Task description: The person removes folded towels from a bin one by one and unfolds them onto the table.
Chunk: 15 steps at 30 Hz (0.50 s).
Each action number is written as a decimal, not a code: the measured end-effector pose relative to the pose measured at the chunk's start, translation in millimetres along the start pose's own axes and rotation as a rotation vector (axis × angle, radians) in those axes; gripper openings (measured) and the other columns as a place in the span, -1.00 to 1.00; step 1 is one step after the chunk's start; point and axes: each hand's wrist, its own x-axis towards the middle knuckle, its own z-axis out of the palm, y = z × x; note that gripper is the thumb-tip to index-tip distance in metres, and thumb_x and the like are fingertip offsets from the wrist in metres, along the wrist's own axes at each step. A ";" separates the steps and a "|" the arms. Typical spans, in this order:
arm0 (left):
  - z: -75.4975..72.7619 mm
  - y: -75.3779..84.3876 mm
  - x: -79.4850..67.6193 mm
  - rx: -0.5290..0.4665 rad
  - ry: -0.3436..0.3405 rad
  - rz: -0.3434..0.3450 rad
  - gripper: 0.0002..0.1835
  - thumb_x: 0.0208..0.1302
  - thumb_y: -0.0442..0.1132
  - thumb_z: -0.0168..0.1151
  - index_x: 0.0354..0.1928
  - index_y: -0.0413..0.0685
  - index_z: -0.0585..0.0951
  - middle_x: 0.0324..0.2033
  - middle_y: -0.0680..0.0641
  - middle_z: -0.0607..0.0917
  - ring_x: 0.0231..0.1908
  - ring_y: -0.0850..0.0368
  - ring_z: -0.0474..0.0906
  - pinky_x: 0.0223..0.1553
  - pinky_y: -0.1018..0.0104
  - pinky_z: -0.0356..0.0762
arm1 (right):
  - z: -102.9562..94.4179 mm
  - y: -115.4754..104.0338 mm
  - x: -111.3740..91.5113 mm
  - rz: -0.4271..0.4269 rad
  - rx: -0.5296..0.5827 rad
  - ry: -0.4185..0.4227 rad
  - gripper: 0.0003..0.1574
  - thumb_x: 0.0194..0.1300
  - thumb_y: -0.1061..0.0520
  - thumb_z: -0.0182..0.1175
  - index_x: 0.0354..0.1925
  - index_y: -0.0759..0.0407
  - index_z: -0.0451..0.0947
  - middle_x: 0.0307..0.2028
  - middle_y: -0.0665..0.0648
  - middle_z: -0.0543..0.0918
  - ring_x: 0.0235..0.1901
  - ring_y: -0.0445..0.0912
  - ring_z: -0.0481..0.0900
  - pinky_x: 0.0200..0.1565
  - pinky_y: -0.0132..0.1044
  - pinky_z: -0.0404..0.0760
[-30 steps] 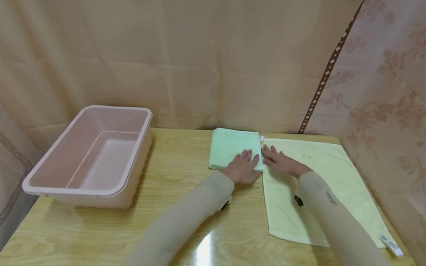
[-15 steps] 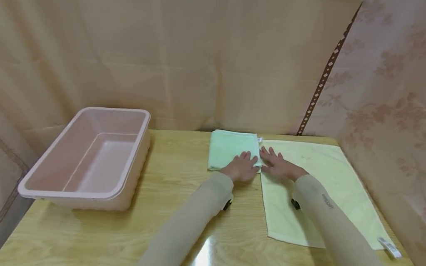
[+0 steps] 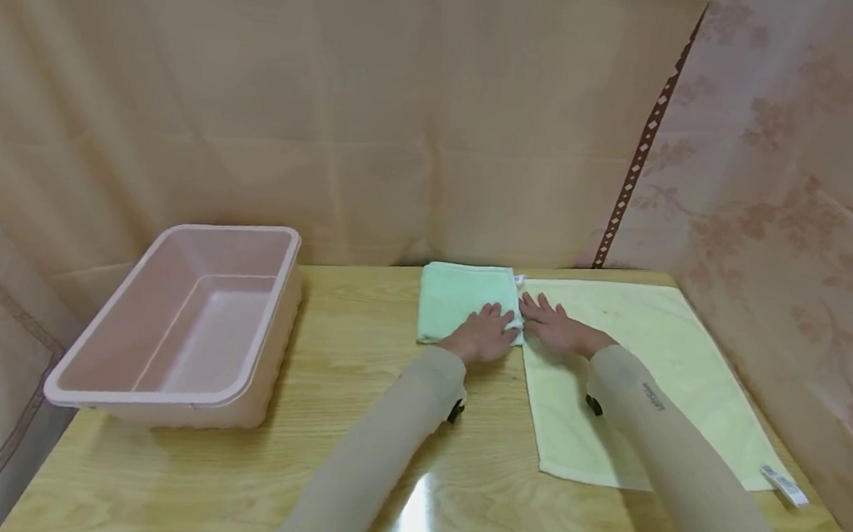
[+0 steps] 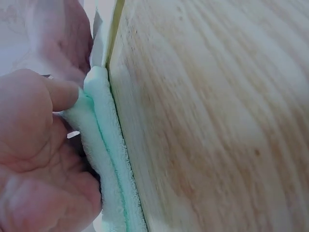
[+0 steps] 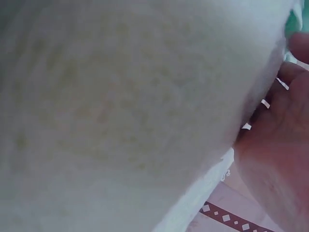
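A folded mint-green towel (image 3: pixel 458 293) lies near the table's back edge in the head view. My left hand (image 3: pixel 483 335) rests on its lower right part, fingers spread. In the left wrist view, the thumb of the left hand (image 4: pixel 38 159) touches the corner of the layered green towel (image 4: pixel 108 154). Beside it a pale yellow towel (image 3: pixel 654 342) is spread flat. Extended fingers of my right hand (image 3: pixel 560 328) lie at the seam between both towels, the palm over the yellow one. The yellow towel (image 5: pixel 120 106) fills most of the right wrist view.
A pink plastic basin (image 3: pixel 160 400) with nothing in it stands at the left of the wooden table (image 3: pixel 356 394). Beige curtains (image 3: pixel 378 112) hang behind, and a floral curtain (image 3: pixel 800 203) borders the right side. A white label (image 3: pixel 783 486) sticks out from the yellow towel's near right corner.
The right hand has shifted very slightly left toward the green towel's edge. My left hand stays on the green towel. The head view has shifted a little.
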 end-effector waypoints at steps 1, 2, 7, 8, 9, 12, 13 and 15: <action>-0.1 -1.7 -0.7 -0.015 0.002 -0.008 -0.37 0.66 0.07 -0.42 0.61 -0.02 0.05 0.60 -0.15 -0.05 0.57 0.01 -0.23 0.53 0.13 -0.21 | -0.1 -0.9 1.8 0.004 -0.001 -0.005 -0.23 0.67 -0.03 -0.29 0.57 0.36 -0.20 0.58 0.35 -0.32 0.53 0.25 -0.53 0.43 0.22 -0.54; -1.0 -3.1 -1.6 -0.035 0.005 -0.015 -0.37 0.66 0.07 -0.42 0.61 -0.02 0.05 0.60 -0.14 -0.04 0.57 0.02 -0.23 0.53 0.14 -0.21 | -0.2 -2.1 3.3 0.003 0.002 -0.009 -0.23 0.67 -0.03 -0.28 0.57 0.36 -0.21 0.58 0.35 -0.32 0.52 0.25 -0.54 0.42 0.22 -0.55; -2.8 -9.5 -2.8 -0.083 0.004 -0.012 -0.36 0.66 0.08 -0.43 0.61 -0.05 0.04 0.60 -0.14 -0.05 0.57 0.03 -0.23 0.53 0.16 -0.22 | -1.3 -6.1 5.8 0.020 0.020 -0.035 -0.18 0.65 -0.06 -0.23 0.58 0.33 -0.24 0.58 0.32 -0.36 0.52 0.22 -0.58 0.42 0.21 -0.58; -3.1 -10.3 -2.6 -0.095 0.004 -0.009 -0.36 0.66 0.08 -0.44 0.61 -0.06 0.04 0.60 -0.14 -0.05 0.57 0.02 -0.23 0.53 0.16 -0.22 | -1.6 -6.5 5.6 0.022 0.023 -0.037 -0.19 0.65 -0.06 -0.26 0.58 0.33 -0.24 0.58 0.32 -0.37 0.52 0.22 -0.58 0.42 0.21 -0.58; -3.2 -11.2 -2.1 -0.107 0.006 -0.007 -0.36 0.66 0.09 -0.44 0.61 -0.06 0.04 0.59 -0.14 -0.04 0.57 0.02 -0.23 0.53 0.16 -0.21 | -2.0 -6.7 5.2 0.027 0.024 -0.038 -0.20 0.66 -0.08 -0.29 0.58 0.32 -0.24 0.58 0.31 -0.36 0.52 0.21 -0.58 0.42 0.20 -0.57; -4.0 -13.2 -0.8 -0.167 0.024 -0.012 -0.34 0.65 0.11 -0.45 0.61 -0.08 0.05 0.59 -0.12 0.01 0.57 0.02 -0.17 0.52 0.18 -0.17 | -2.6 -6.3 3.2 0.051 0.048 -0.035 -0.17 0.65 -0.14 -0.34 0.59 0.28 -0.26 0.59 0.29 -0.38 0.52 0.20 -0.59 0.42 0.21 -0.57; -4.3 -13.9 -0.3 -0.186 0.033 -0.011 -0.33 0.65 0.12 -0.45 0.61 -0.09 0.06 0.58 -0.12 0.04 0.57 0.02 -0.15 0.52 0.18 -0.15 | -2.7 -6.1 2.3 0.066 0.056 -0.033 -0.15 0.64 -0.18 -0.33 0.60 0.25 -0.28 0.59 0.26 -0.39 0.52 0.20 -0.60 0.41 0.23 -0.58; -5.3 -15.3 0.0 -0.224 0.046 -0.011 -0.31 0.65 0.13 -0.44 0.60 -0.13 0.07 0.57 -0.13 0.08 0.56 0.00 -0.10 0.52 0.17 -0.11 | -2.3 -5.2 0.8 0.098 0.077 -0.031 -0.10 0.62 -0.25 -0.30 0.62 0.15 -0.34 0.59 0.21 -0.44 0.51 0.21 -0.63 0.38 0.29 -0.59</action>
